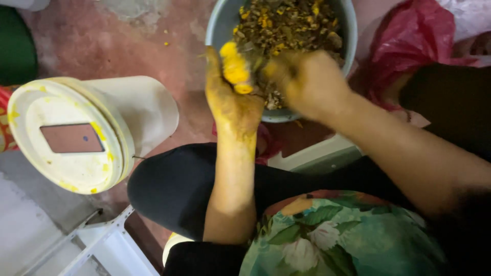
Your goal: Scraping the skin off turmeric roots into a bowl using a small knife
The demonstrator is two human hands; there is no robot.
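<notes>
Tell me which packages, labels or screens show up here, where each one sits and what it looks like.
Phone: lies flat on the lid of the white bucket at left; a dark reddish-brown rectangle, whether screen or back I cannot tell.
Plastic bag: upper right, beside the grey bowl; crumpled, pinkish-red, no label visible.
No labels or signs in view.
</notes>
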